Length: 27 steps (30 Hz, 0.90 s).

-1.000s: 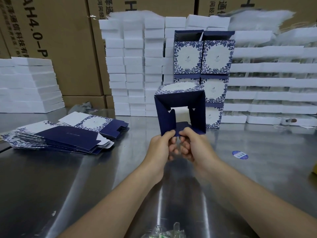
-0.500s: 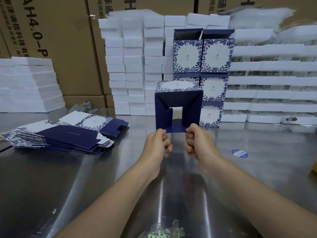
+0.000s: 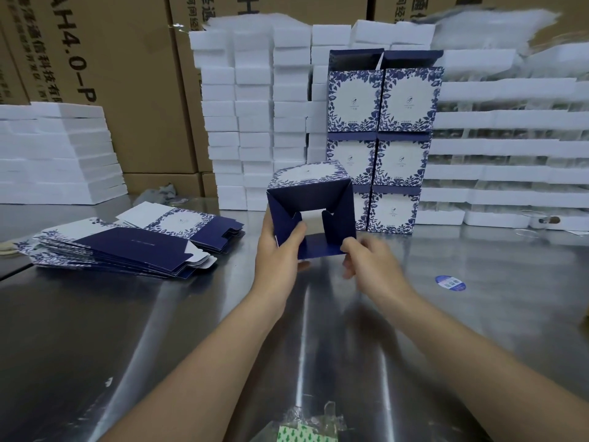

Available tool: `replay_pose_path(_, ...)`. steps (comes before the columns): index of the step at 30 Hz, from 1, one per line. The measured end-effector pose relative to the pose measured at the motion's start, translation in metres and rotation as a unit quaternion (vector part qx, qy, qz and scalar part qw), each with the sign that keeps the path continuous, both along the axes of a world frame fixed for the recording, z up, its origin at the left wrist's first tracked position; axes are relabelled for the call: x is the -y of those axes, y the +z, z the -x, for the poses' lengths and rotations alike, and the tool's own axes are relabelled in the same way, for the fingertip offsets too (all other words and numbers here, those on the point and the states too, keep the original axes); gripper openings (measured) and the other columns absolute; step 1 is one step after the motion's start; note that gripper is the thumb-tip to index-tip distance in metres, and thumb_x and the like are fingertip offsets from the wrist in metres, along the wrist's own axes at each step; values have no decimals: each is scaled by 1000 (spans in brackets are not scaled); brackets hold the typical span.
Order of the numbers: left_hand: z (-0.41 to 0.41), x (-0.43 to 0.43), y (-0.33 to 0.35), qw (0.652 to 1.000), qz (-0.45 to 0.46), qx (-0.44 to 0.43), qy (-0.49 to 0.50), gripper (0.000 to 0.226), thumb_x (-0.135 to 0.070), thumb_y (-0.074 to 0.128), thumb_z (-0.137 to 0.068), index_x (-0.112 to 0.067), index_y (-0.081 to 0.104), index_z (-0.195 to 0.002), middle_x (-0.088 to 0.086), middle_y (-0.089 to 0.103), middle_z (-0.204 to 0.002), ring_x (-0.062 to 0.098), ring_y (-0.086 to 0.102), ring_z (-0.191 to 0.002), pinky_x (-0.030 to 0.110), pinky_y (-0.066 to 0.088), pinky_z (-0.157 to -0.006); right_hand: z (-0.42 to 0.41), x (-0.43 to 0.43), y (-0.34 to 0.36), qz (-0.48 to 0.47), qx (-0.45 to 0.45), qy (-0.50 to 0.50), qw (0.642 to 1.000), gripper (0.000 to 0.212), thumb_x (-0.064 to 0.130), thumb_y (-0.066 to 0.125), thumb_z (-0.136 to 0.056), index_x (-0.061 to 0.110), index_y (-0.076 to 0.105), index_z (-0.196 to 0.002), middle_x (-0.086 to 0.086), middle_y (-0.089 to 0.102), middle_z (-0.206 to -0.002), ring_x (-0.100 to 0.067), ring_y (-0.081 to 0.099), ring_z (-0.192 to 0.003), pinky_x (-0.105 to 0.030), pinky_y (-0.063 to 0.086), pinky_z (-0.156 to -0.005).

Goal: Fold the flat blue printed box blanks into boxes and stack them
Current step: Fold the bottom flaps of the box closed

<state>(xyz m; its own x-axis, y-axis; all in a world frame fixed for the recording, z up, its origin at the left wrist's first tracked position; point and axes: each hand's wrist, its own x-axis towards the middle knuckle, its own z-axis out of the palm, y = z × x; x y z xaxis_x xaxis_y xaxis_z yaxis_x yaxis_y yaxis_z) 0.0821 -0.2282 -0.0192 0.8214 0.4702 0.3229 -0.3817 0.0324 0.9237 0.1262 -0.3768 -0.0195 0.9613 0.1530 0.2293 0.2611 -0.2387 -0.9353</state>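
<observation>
Left hand (image 3: 280, 250) grips the box (image 3: 310, 177) by its left wall, thumb inside; my right hand (image 3: 366, 263) pinches the lower flap (image 3: 318, 248). I'm closing the bottom, box held over the table (image 3: 478, 314) before the stack (image 3: 404, 103). Next, that flap needs tucking in squarely.

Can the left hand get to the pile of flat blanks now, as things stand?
Probably not at once: the left hand grips the half-folded box. The pile of flat blanks lies to its left with nothing between, so once freed, likely yes.
</observation>
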Motion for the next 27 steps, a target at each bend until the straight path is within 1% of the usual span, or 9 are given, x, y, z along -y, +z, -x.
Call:
replay_pose_path(3,1,0,0,1000,-12,-4,-13,51,-25,65,-105,-46,50,-149,-21,73,-123,5,75,-103,32,65,-74,-7,4,-6,-15,60,-34,997,57,43,72,-89,30,49,-139,6,64,-118,-15,66,-103,-39,54,-91)
replay_pose_path(5,1,2,0,1000,-14,-8,-24,48,-25,64,-106,-45,52,-148,-18,74,-126,9,75,-108,29,63,-72,-8,5,-7,-33,119,-17,992,64,36,74,-95,37,41,-150,11,63,-125,-9,65,-111,-33,55,-93)
replay_pose_path(9,1,3,-2,999,-35,-31,-28,39,-32,58,-109,-44,55,-147,-11,73,-129,14,74,-110,28,63,-71,-12,8,-10,-26,195,-27,980,50,28,64,-102,50,45,-143,21,68,-121,13,63,-101,-15,52,-79)
replay_pose_path(12,-2,2,-3,998,-45,-39,-30,39,-34,56,-110,-43,54,-148,-7,72,-131,16,74,-111,28,62,-71,-13,10,-9,-21,203,-41,978,49,24,60,-103,48,46,-144,23,68,-116,14,63,-95,-7,49,-71)
replay_pose_path(15,-4,1,-5,998,-46,-44,-29,40,-34,55,-110,-43,53,-149,-5,70,-133,16,74,-110,28,61,-70,-14,11,-9,-9,209,-50,977,47,24,57,-104,47,47,-144,29,67,-111,13,63,-96,-10,48,-74)
replay_pose_path(18,-4,-1,-5,997,-37,-57,-33,41,-37,58,-108,-44,54,-148,-6,72,-129,15,75,-107,30,63,-71,-15,12,-9,-4,205,-51,977,47,30,59,-101,59,45,-135,29,67,-109,11,64,-93,-17,50,-75)
replay_pose_path(23,-2,-4,0,994,9,-93,-49,40,-63,70,-92,-55,56,-129,-30,74,-94,1,76,-82,43,67,-78,-15,12,-13,17,181,-37,983,43,41,64,-98,62,44,-130,28,64,-109,13,63,-91,-24,51,-74)
replay_pose_path(25,0,-4,-1,993,19,-107,-44,35,-71,73,-85,-61,56,-114,-25,75,-97,7,77,-83,46,67,-81,-15,10,-14,21,178,-39,983,42,51,64,-94,54,47,-132,27,63,-106,15,62,-88,-26,51,-75)
replay_pose_path(27,0,-3,-3,993,11,-117,-30,35,-77,73,-81,-60,54,-105,-16,72,-110,12,74,-97,45,65,-87,-15,9,-14,15,171,-45,984,44,65,62,-87,46,49,-124,24,65,-105,12,62,-88,-30,52,-77)
